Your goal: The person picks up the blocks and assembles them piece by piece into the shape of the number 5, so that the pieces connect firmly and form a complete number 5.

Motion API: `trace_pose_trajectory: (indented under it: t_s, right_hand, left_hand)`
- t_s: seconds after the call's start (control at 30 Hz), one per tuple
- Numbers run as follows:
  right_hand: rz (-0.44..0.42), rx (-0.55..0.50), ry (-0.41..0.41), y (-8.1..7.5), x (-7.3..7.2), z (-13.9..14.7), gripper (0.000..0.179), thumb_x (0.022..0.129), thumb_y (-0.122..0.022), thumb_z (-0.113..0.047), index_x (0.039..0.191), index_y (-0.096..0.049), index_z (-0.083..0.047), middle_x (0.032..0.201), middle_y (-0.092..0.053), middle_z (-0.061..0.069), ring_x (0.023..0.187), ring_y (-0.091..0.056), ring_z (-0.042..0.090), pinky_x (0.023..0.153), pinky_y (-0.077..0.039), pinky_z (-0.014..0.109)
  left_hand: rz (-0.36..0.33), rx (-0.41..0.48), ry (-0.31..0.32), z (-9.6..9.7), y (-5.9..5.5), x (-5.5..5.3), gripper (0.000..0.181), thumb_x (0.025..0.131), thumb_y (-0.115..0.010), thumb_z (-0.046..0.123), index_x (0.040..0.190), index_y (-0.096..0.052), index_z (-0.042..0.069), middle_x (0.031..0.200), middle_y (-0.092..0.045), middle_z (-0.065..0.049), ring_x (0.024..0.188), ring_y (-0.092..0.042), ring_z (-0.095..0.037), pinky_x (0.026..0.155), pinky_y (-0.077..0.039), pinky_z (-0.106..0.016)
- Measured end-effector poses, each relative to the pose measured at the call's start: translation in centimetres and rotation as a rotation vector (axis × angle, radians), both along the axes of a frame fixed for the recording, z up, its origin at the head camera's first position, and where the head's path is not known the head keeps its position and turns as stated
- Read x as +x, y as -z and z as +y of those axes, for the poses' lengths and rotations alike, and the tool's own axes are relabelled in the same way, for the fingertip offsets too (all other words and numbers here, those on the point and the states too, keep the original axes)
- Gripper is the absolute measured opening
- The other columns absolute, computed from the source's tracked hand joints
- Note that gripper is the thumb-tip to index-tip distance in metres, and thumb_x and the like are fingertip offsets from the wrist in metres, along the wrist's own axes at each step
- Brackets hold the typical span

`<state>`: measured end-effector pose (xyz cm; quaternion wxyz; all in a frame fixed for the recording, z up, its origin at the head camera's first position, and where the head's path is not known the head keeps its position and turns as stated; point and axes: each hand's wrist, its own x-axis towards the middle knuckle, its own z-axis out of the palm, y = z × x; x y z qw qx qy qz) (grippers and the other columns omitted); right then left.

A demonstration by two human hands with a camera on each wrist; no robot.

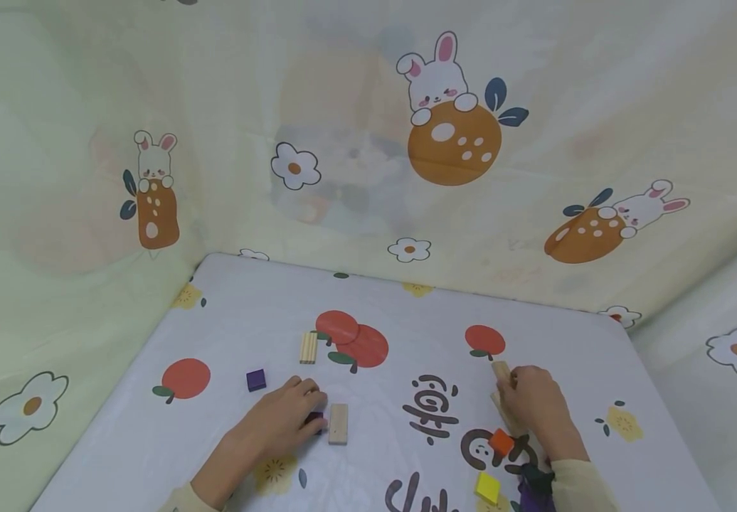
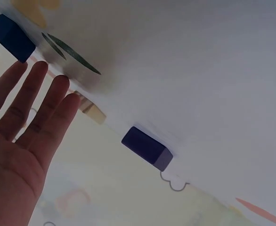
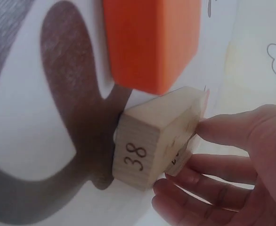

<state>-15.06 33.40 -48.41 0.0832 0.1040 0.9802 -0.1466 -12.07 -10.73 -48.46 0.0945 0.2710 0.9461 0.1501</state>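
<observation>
My left hand [image 1: 288,419] is low over the table with its fingers fairly straight in the left wrist view. Its fingertips are right at a dark purple block [image 2: 12,37], partly hidden by the hand in the head view. Just to the right of that lies a plain wooden block [image 1: 338,424]. On the right side, my right hand [image 1: 535,398] pinches a small wooden block [image 1: 501,371] between thumb and fingers. Close by is another wooden block marked 38 [image 3: 135,150], partly covered by the hand in the head view.
An orange block [image 1: 501,442] and a yellow block [image 1: 487,488] lie nearer me on the right, beside a dark purple bundle [image 1: 537,491]. Farther left are a purple block [image 1: 256,380] and a striped wooden piece [image 1: 308,348]. Printed cloth walls [image 1: 356,213] surround the table.
</observation>
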Motion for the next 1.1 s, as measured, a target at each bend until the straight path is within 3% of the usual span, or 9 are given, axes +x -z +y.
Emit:
trace_pose_trajectory:
  t_s: [0.43,0.7,1.1]
  right_hand:
    - [-0.020,-0.049,0.027,0.3,-0.6,0.0,0.042,0.101,-0.067,-0.020,0.122,-0.065,0.016,0.093,-0.069,0.022,0.079,-0.060,0.027,0.071,-0.062,0.039]
    - [-0.029,-0.047,0.040,-0.2,-0.7,-0.4,0.041,0.101,-0.066,-0.018,0.120,-0.065,0.017,0.092,-0.069,0.023,0.078,-0.062,0.027,0.070,-0.063,0.038]
    - [0.030,0.002,-0.040,-1.0,-1.9,-1.1,0.031,0.099,-0.069,-0.017,0.114,-0.070,0.011,0.089,-0.067,0.019,0.078,-0.059,0.027,0.070,-0.059,0.038]
  left_hand:
    - [0.048,-0.012,0.020,-0.3,0.3,0.5,0.031,0.101,-0.071,0.037,0.121,-0.074,0.014,0.127,-0.069,-0.003,0.114,-0.061,-0.020,0.100,-0.060,-0.039]
    - [0.036,-0.022,0.023,-0.4,0.2,0.7,0.031,0.101,-0.072,0.038,0.121,-0.074,0.015,0.126,-0.068,-0.001,0.113,-0.060,-0.018,0.099,-0.060,-0.038]
    - [0.063,0.016,0.034,-0.4,-0.1,0.6,0.029,0.102,-0.070,0.036,0.123,-0.072,0.015,0.136,-0.067,-0.004,0.123,-0.061,-0.022,0.103,-0.059,-0.041]
